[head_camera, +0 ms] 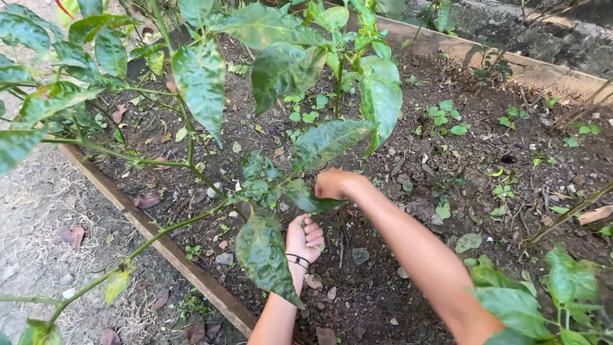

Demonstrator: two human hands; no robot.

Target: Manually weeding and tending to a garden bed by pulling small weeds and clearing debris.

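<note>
**A:** What's being done in the raised bed (pixel 191 271) here? A leafy plant (pixel 281 70) is seen drooping over dark soil (pixel 408 191), and both hands are tucked under it.

**B:** Looks like hand weeding or picking down low, mid-step. The left hand (pixel 304 237) is curled shut near the soil, fingers folded in as if something small is pinched, but what's held can't be made out. The right hand (pixel 335 184) is closed too, partly hidden behind a crinkled leaf (pixel 306 198) just above the left; its grip can't be told for sure.

**A:** So what's needed for the next move?

**B:** Probably a firm, low pull close to the roots, with the stem (pixel 159 163) kept from being bent. Small green seedlings (pixel 447 118) are scattered further back, untouched.
</note>
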